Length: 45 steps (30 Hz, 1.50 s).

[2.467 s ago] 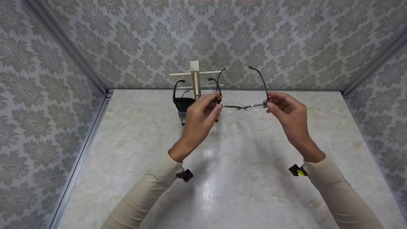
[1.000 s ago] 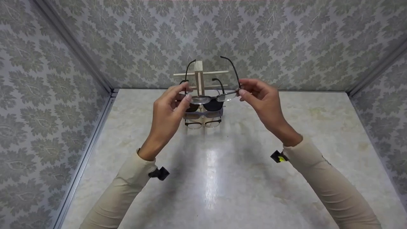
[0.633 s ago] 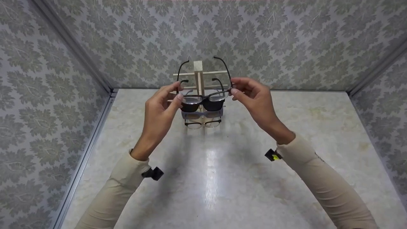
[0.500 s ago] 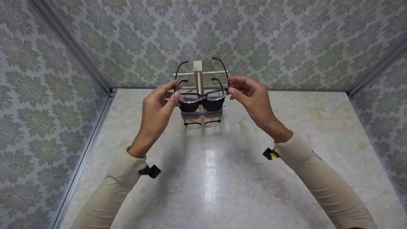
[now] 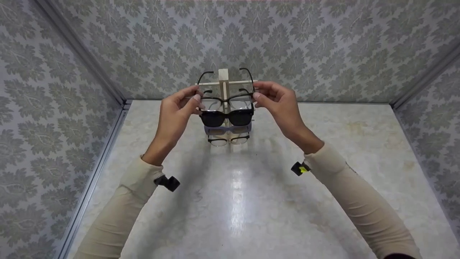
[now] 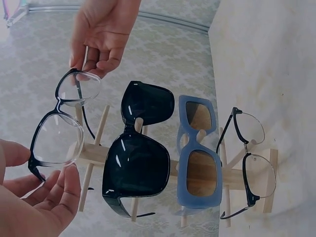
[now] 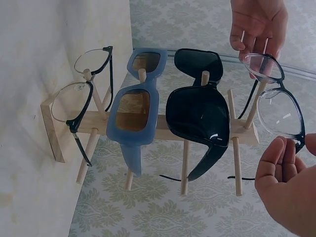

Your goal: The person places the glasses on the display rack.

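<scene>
Both hands hold a pair of clear-lensed eyeglasses [image 5: 212, 103] with a dark upper rim, one at each end of the frame. My left hand [image 5: 175, 113] pinches the left hinge between thumb and fingers; my right hand [image 5: 282, 106] pinches the right hinge. The temples point back over the top rod [image 5: 239, 82] of a wooden display stand [image 5: 223, 75]; whether they rest on it I cannot tell. Just below sit black sunglasses [image 6: 137, 160], then blue-framed sunglasses [image 6: 200, 177] with brown lenses. Lowest hang half-rim eyeglasses [image 7: 74, 106]. All three are on the stand.
The stand is on a pale marbled table [image 5: 273, 201] close to the patterned back wall [image 5: 273, 43]. Patterned side walls border the table left and right. Wooden pegs [image 7: 237, 168] stick out from the stand's post.
Both hands have carried the eyeglasses left from beside the stand to in front of its top, then inward toward it. The temples now reach across the top rod, and the frame sits above the black sunglasses.
</scene>
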Available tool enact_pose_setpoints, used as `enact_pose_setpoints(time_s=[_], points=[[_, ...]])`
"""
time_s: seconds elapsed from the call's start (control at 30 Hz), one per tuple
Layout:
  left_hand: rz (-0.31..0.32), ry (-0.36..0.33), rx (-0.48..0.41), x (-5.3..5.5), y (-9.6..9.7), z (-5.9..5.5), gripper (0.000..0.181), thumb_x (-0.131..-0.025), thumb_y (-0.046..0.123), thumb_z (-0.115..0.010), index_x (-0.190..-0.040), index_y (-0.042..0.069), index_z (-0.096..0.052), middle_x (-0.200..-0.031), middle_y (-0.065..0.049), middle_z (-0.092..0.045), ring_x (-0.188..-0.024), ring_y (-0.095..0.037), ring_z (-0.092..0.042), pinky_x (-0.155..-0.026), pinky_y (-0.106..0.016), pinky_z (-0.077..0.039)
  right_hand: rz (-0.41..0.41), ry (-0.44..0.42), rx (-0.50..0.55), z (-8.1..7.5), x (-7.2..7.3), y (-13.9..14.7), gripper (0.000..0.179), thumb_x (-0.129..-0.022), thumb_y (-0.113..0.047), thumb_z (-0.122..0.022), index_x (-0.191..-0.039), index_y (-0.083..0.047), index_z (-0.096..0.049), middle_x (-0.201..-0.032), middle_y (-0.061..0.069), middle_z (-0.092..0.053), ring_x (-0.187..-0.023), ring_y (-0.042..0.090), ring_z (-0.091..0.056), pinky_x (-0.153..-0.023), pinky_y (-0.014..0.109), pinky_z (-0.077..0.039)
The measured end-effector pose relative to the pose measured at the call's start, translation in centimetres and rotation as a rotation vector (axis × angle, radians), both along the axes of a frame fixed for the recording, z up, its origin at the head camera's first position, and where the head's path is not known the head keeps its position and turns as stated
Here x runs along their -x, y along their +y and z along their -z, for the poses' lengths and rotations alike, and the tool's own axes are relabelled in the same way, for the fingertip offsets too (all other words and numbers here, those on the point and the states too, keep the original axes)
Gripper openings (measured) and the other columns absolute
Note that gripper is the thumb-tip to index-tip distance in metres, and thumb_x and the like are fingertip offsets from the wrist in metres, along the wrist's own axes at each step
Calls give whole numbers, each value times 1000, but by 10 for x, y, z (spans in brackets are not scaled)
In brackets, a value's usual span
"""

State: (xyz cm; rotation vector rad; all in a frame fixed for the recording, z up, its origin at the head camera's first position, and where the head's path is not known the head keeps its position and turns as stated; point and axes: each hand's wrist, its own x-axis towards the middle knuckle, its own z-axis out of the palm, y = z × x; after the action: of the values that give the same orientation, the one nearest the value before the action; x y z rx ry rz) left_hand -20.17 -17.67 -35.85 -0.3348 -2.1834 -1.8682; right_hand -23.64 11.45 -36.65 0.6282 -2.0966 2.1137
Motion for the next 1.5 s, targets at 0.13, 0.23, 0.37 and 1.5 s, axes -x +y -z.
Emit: enact_pose_setpoints(time_s=[0.13, 0.23, 0.37, 1.5], points=[[3, -19, -7, 6, 0, 3, 42, -112, 8, -64, -151, -7, -61, -132, -18, -73, -97, -20, -74, -85, -32, -64, -4, -12, 6, 3, 3, 0, 32, -107, -4, -72, -138, 4, -72, -112, 13, -73, -102, 34, -72, -93, 44, -63], [3, -26, -10, 9, 1, 6, 41, -112, 8, -63, -151, -7, -61, -134, -23, -71, -96, -20, -74, -84, -31, -64, -2, -18, 7, 5, 5, 0, 32, -107, -3, -71, -138, 5, -71, -113, 13, -74, -102, 32, -73, -93, 44, -63], [-3, -31, -2, 11, 2, 9, 40, -112, 8, -63, -150, -6, -63, -133, -22, -72, -96, -19, -74, -84, -32, -64, 1, -20, 10, 7, 6, 0, 31, -107, -3, -71, -137, 6, -71, -114, 14, -74, -101, 28, -73, -91, 39, -64], [-103, -30, 116, 0, -28, 35, 48, -114, 25, -63, -154, -1, -59, -134, -15, -70, -104, -27, -73, -78, -29, -63, 29, 5, -105, 33, -9, 38, 29, -111, -5, -67, -137, 6, -71, -118, 21, -76, -105, 25, -76, -89, 34, -64]])
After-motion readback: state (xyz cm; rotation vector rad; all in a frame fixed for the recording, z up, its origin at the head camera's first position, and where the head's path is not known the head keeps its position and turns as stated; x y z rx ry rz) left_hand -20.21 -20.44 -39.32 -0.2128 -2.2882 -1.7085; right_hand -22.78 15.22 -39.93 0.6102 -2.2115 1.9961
